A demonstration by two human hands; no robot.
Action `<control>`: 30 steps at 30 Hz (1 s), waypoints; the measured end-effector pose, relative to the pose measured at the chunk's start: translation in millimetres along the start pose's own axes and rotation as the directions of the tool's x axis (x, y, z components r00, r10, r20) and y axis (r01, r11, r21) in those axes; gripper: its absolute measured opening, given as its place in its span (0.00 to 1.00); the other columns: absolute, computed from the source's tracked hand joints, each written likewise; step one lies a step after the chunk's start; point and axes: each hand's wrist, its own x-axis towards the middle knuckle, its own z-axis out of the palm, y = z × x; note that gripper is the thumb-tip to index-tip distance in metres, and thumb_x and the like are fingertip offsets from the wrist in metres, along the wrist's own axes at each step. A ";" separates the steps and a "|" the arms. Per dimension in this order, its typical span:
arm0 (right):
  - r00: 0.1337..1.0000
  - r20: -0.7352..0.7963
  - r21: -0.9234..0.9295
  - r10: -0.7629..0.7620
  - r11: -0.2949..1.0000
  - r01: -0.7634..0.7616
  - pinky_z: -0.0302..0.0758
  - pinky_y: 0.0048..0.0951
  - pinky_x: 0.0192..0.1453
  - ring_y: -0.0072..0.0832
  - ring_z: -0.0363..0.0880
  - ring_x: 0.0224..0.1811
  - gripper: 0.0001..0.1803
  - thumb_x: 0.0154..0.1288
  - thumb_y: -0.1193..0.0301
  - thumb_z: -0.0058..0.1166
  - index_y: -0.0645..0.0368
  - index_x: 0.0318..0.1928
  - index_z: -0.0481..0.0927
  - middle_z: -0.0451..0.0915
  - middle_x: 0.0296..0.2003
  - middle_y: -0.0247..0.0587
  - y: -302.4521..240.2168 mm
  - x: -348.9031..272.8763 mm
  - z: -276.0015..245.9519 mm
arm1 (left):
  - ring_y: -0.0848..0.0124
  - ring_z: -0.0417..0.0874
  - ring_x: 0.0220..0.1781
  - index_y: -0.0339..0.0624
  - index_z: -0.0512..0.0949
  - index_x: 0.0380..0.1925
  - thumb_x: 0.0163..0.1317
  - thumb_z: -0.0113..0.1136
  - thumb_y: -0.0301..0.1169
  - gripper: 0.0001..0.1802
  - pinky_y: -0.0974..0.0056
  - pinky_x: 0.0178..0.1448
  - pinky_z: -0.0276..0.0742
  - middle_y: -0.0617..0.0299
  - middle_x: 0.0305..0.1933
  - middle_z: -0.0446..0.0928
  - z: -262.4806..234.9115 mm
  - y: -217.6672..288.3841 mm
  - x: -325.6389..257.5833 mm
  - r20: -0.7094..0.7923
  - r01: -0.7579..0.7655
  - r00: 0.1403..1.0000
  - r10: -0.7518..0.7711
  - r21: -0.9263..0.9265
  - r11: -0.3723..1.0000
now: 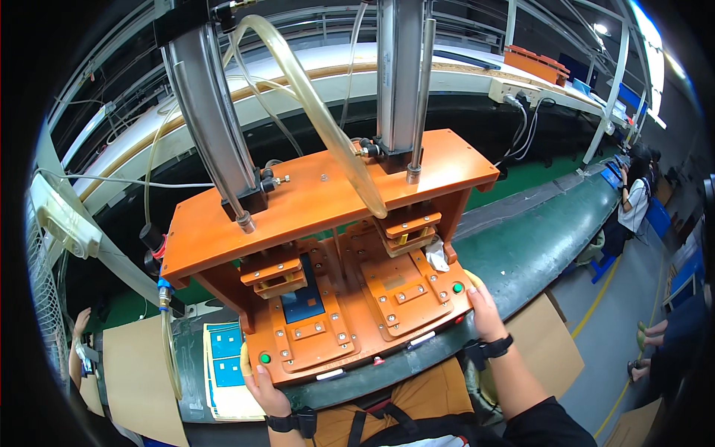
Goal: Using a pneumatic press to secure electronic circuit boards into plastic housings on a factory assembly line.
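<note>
An orange pneumatic press with two upright metal cylinders stands on the green bench in front of me. My left hand grips the left front corner of its base, thumb close to a green button. On the opposite corner, my right hand holds the base edge beside another green button. Yellow covers show on fingers of both hands. A dark blue flat piece lies in the left fixture, partly under the left press head. Below the right press head, the fixture plate shows no blue piece.
Sheets with blue pieces lie left of the press, beside brown cardboard. A clear hose arches over the press. White crumpled material sits by its right post. Another person is far right; someone's hand shows far left.
</note>
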 end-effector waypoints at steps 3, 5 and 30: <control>0.965 0.048 -0.484 0.258 0.851 -0.204 0.75 0.30 0.58 0.30 0.78 0.53 0.22 0.72 0.72 0.51 0.64 0.64 0.70 0.78 0.54 0.43 -33.9 13.4 -20.8 | 0.65 0.73 0.64 0.33 0.62 0.68 0.74 0.45 0.36 0.27 0.63 0.68 0.69 0.52 0.64 0.70 2.9 5.3 0.7 -0.009 0.000 1.000 0.000 0.003 1.000; 0.991 0.129 -0.725 0.022 0.685 0.079 0.76 0.30 0.56 0.33 0.79 0.52 0.20 0.71 0.73 0.51 0.64 0.61 0.73 0.79 0.54 0.45 -68.1 29.6 -15.4 | 0.65 0.73 0.64 0.33 0.63 0.68 0.74 0.45 0.37 0.27 0.63 0.68 0.68 0.52 0.63 0.71 3.5 6.2 1.4 -0.002 0.002 1.000 -0.002 0.006 1.000; 0.825 0.510 -0.819 0.242 0.428 0.381 0.78 0.44 0.46 0.52 0.81 0.39 0.14 0.64 0.70 0.48 0.63 0.46 0.81 0.83 0.35 0.56 -138.1 94.1 57.0 | 0.65 0.73 0.64 0.35 0.63 0.68 0.72 0.45 0.39 0.28 0.63 0.67 0.70 0.52 0.64 0.71 3.4 4.3 -0.6 -0.040 0.001 0.999 0.001 0.053 0.999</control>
